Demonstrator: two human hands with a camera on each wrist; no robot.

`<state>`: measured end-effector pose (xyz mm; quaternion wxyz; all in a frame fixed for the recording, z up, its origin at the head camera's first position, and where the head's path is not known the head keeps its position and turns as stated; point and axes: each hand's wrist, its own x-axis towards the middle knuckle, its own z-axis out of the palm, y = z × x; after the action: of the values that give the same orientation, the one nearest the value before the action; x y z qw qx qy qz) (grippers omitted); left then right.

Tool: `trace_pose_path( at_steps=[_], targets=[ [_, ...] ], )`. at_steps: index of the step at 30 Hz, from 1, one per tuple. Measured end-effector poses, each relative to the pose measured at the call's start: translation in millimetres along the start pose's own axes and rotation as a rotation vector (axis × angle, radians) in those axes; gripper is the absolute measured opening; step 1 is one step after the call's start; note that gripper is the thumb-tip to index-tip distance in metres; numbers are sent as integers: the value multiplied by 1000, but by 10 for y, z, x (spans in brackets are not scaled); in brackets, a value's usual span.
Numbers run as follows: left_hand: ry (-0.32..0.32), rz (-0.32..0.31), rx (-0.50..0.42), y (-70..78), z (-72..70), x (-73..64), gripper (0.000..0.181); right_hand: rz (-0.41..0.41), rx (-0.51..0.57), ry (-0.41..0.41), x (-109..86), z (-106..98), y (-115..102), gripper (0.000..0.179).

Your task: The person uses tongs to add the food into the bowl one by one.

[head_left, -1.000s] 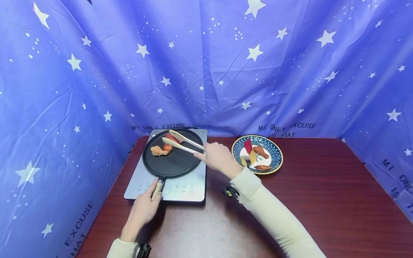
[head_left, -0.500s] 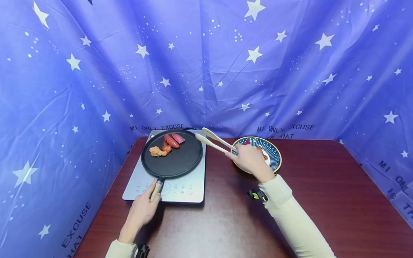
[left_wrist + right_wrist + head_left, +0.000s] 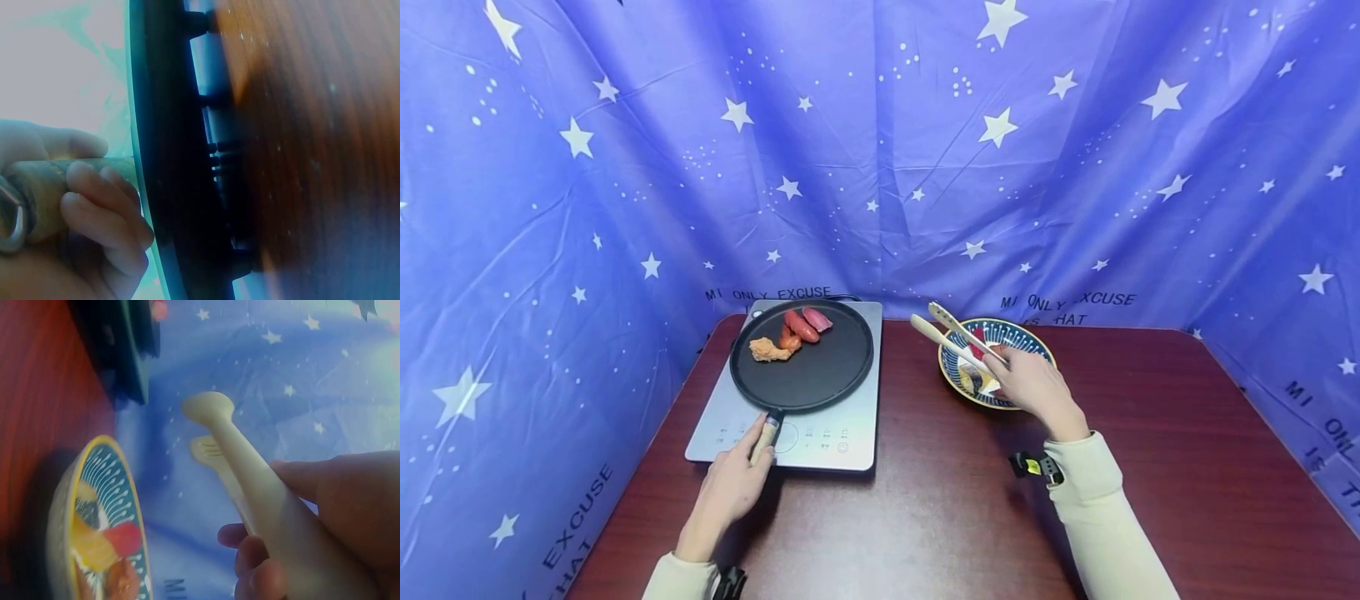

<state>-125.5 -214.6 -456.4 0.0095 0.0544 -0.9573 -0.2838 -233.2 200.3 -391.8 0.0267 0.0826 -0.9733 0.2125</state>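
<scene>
My left hand (image 3: 730, 483) grips the beige handle (image 3: 763, 443) of a round black flat pan (image 3: 820, 379). Fingers wrap that handle in the left wrist view. Grouped toward the pan's far left are a fried chicken drumstick (image 3: 767, 350), a glossy orange-red piece (image 3: 788, 339), a red sausage-like piece (image 3: 801, 327) and a pinkish slice (image 3: 817, 319). My right hand (image 3: 1037, 385) holds pale tongs (image 3: 269, 494) over the patterned blue plate (image 3: 1026, 331), their tips apart with nothing between them. A red piece (image 3: 125, 539) and a yellow piece (image 3: 94, 547) lie on the plate, partly hidden by the hand.
The pan sits on a silver induction cooker (image 3: 857, 454) at the left of the dark red wooden table (image 3: 1187, 433). A blue star-printed curtain (image 3: 880, 167) hangs close behind and along both sides.
My right hand has carried the tongs from over the pan rightward to the plate. The food pieces stay in the pan, now uncovered. The left hand keeps its hold on the handle.
</scene>
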Motion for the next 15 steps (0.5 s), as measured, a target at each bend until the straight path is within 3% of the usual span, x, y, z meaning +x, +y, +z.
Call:
trace_pose_path(
  at_steps=[5,15],
  targets=[
    [5,-5,19,6,-19,15,56,32,13,11,-17,28,163,39],
    [4,-11,9,22,9,-12,56,209,18,54,-81,41,385,46]
  ],
)
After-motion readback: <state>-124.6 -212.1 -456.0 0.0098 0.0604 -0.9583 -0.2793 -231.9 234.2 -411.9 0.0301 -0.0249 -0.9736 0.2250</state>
